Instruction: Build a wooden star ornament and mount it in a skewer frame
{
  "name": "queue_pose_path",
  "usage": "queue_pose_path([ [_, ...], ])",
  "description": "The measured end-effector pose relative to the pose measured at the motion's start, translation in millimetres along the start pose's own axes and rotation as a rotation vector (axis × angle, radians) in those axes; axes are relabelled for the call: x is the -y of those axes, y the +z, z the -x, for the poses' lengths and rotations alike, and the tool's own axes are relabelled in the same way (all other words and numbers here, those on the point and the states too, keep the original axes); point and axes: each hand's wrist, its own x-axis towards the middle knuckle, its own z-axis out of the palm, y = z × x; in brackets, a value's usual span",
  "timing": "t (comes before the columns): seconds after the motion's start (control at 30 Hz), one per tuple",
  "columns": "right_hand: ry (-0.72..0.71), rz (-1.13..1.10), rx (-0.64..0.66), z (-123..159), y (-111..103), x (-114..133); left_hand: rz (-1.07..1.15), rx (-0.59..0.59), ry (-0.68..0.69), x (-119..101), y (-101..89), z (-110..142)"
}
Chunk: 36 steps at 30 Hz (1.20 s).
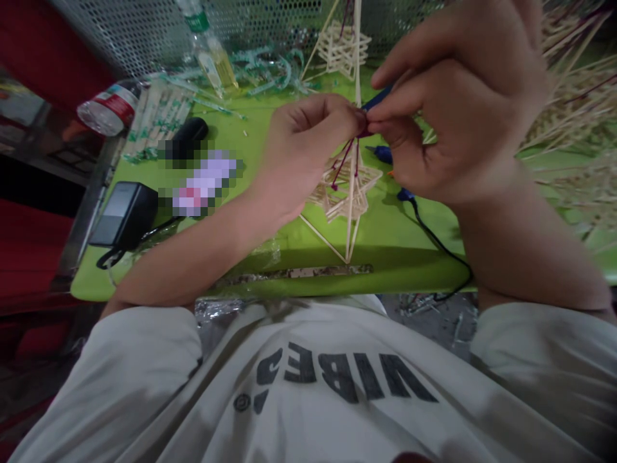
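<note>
My left hand is closed in a pinch, thumb and finger pressed on a dark purple string. Fingertip to fingertip with it, my right hand pinches the same string; the exact grip is partly hidden. A dark blue piece shows beside the right fingers, and I cannot make out whether they touch it. Below the hands stands a star-shaped lattice of thin pale sticks, with purple strings running up from it. Behind the right hand lies a blue tool with a black cord.
On the green table at left are a black adapter, a black cylinder, wrapped sticks and a plastic bottle. A second bottle and another stick star stand at the back. More stick lattices fill the right side.
</note>
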Motion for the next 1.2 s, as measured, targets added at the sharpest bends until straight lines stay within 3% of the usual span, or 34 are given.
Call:
queue_pose_path([
  [0.1, 0.064, -0.047, 0.015, 0, 0, 2, 0.025, 0.020, 0.116, 2, -1.4, 2],
  [0.17, 0.110, -0.082, 0.029, -2, -1, 4, 0.027, 0.020, 0.124, 3, -2.0, 2],
  [0.3, 0.435, -0.188, 0.067, -9, -4, 15, 0.017, 0.003, 0.121, 6, -3.0, -1],
  [0.37, 0.507, -0.235, 0.089, -13, -6, 19, 0.000, -0.018, 0.142, 10, -3.5, -4],
  [0.57, 0.011, -0.091, 0.100, -8, -6, 14, -0.095, -0.021, 0.336, 27, -6.4, -15],
  [0.63, 0.061, -0.082, 0.089, -7, -5, 10, -0.142, -0.021, 0.391, 29, -8.9, -17],
  [0.73, 0.284, -0.178, 0.110, -8, -5, 10, -0.220, -0.022, 0.458, 28, -14.4, -21],
  [0.87, 0.429, -0.227, 0.100, -9, -9, 12, -0.317, -0.019, 0.457, 23, -20.6, -23],
  [1.1, 0.387, -0.209, 0.016, 7, -18, 1, -0.364, -0.003, 0.438, 21, -20.9, -21],
  [1.2, 0.254, -0.091, 0.005, 7, -19, 5, -0.376, 0.017, 0.448, 21, -21.7, -22],
])
